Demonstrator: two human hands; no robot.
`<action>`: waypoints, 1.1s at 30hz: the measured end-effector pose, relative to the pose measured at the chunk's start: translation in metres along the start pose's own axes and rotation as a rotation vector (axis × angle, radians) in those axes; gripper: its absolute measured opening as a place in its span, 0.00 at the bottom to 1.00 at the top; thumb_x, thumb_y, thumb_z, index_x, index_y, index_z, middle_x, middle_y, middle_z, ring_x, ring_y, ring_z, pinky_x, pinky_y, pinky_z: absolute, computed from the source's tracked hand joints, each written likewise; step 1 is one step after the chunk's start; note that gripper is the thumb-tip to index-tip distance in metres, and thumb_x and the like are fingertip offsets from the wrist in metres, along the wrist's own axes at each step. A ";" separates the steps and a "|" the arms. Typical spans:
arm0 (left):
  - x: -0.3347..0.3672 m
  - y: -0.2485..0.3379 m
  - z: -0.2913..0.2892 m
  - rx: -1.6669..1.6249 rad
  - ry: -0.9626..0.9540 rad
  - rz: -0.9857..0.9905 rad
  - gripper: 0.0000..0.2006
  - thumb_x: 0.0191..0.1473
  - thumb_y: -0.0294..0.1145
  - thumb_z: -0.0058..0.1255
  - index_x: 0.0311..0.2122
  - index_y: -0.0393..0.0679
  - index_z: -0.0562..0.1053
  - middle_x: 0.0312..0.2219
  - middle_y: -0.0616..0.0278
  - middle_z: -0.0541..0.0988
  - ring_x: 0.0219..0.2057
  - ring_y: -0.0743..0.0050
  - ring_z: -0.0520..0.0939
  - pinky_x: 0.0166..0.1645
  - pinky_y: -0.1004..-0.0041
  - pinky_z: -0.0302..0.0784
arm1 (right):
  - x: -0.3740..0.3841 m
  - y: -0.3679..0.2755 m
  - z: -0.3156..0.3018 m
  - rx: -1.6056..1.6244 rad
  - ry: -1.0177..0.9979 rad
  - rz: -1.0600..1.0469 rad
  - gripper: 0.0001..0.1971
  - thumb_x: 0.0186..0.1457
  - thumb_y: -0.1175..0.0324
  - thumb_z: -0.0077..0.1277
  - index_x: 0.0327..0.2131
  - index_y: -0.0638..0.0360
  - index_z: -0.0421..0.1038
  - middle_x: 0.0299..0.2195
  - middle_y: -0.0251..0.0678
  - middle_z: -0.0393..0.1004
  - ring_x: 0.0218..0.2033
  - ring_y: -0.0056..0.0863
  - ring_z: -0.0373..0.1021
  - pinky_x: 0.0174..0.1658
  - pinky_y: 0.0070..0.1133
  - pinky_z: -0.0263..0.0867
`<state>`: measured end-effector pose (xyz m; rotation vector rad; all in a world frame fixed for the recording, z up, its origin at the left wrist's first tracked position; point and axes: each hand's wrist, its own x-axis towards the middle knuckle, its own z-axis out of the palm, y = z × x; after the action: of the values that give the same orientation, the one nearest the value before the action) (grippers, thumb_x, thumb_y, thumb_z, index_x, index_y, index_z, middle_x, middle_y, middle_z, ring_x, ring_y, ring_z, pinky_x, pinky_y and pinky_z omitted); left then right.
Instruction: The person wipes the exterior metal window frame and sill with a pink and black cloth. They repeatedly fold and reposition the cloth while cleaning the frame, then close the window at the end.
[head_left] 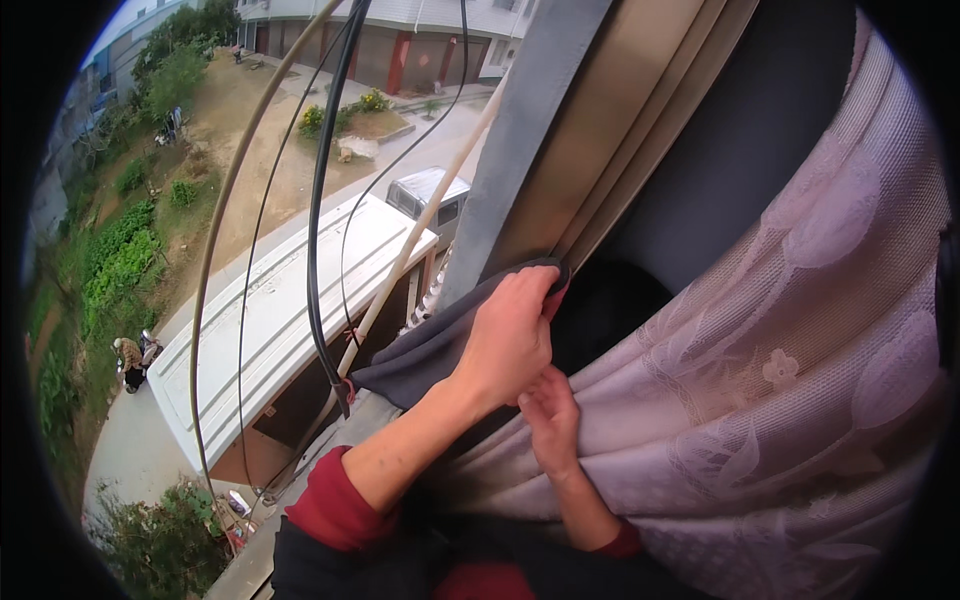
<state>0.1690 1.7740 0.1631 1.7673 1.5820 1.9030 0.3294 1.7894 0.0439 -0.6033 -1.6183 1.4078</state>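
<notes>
My left hand [508, 330] is closed over the folded top edge of a dark grey cloth [430, 340], at the lower end of the window frame [610, 130]. The cloth drapes out to the left over the sill, and a bit of red shows by my fingertips. Just below, my right hand [553, 420] is held close to my left wrist with its fingers curled in. What it pinches, if anything, is hidden. A pale pinkish lace curtain [760, 400] hangs in folds right beside my right hand.
Black and tan cables [318, 210] run down outside the opening, along with a pale pole [425, 215]. Far below are a white ridged roof [280, 310], a parked vehicle [430, 190], a road and green plants [120, 260]. A person [130, 362] stands by the roof's far-left corner.
</notes>
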 end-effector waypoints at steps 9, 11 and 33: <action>0.006 0.012 0.004 0.132 0.016 0.221 0.33 0.47 0.13 0.46 0.62 0.37 0.63 0.50 0.49 0.73 0.50 0.46 0.73 0.54 0.61 0.73 | 0.007 -0.031 -0.003 0.126 0.081 0.062 0.28 0.63 0.73 0.50 0.64 0.65 0.55 0.57 0.46 0.68 0.49 0.29 0.73 0.51 0.24 0.70; -0.039 -0.010 0.005 0.171 -0.078 0.041 0.32 0.47 0.16 0.50 0.61 0.37 0.64 0.50 0.48 0.73 0.52 0.44 0.74 0.55 0.61 0.73 | 0.007 -0.035 -0.004 0.086 0.112 0.044 0.28 0.62 0.74 0.49 0.64 0.64 0.55 0.57 0.46 0.68 0.51 0.29 0.71 0.53 0.24 0.68; 0.137 0.063 -0.025 0.328 0.230 0.800 0.22 0.54 0.19 0.49 0.56 0.37 0.71 0.51 0.48 0.76 0.54 0.47 0.74 0.58 0.59 0.69 | 0.019 -0.048 -0.015 0.006 0.119 -0.089 0.22 0.59 0.81 0.47 0.58 0.66 0.64 0.54 0.43 0.71 0.55 0.31 0.69 0.56 0.27 0.66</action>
<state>0.1396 1.8219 0.3056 2.7185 1.4298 2.3190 0.3416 1.8011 0.0945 -0.5939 -1.5277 1.2873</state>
